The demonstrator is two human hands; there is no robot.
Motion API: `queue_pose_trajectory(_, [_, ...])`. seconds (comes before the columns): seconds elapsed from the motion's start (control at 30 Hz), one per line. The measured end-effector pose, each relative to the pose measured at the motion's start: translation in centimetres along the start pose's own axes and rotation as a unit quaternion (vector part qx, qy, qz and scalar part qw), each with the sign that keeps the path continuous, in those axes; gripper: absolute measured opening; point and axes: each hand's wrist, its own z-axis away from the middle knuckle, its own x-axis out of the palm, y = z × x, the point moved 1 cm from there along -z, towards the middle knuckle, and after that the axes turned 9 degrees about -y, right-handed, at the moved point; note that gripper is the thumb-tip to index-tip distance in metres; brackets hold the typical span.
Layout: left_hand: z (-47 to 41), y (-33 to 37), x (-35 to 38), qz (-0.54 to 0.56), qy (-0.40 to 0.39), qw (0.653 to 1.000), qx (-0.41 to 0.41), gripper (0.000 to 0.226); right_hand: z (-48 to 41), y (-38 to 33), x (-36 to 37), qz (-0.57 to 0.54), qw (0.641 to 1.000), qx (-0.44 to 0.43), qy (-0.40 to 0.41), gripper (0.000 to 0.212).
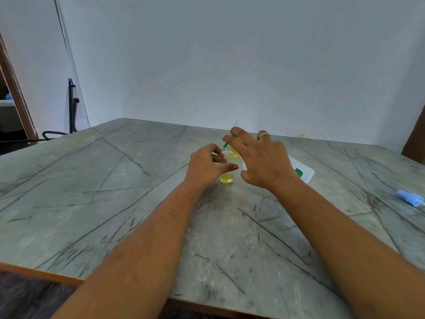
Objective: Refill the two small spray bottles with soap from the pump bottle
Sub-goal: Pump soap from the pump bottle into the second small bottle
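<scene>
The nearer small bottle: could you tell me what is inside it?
Yellow liquid fills the lower part of the nearer small bottle; the thumb of the left hand covers some.

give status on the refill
Left hand grips open small bottle, part full. Right hand holds green piece above its neck. Second bottle right behind.

No lettering can be read, the pump bottle [307,174] shows only a green patch; nothing legible.
</scene>
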Motion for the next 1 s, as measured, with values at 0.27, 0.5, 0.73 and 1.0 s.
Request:
queue_pose_trajectory(0.27, [-0.03,0.13,0.22,-0.018,-0.006,1.0,0.011,0.042,0.0,-0.06,-0.37,0.005,1.0,0.018,0.011,0.071])
queue_pose_trajectory(0.5, [-0.15,0.04,0.33,-0.028,0.0,1.0,0.004,0.043,-0.01,0.27,-0.03,-0.007,1.0,0.005,0.007,0.08])
queue_pose_trajectory(0.73, [-0.28,0.01,0.49,-0.036,-0.002,0.999,0.005,0.044,0.13,0.52,0.07,-0.012,1.0,0.018,0.014,0.079])
queue_pose_trajectory(1.0, [-0.03,0.1,0.46,-0.033,0.0,0.999,0.001,0.041,0.13,0.25,-0.02,-0.007,1.0,0.019,0.02,0.073])
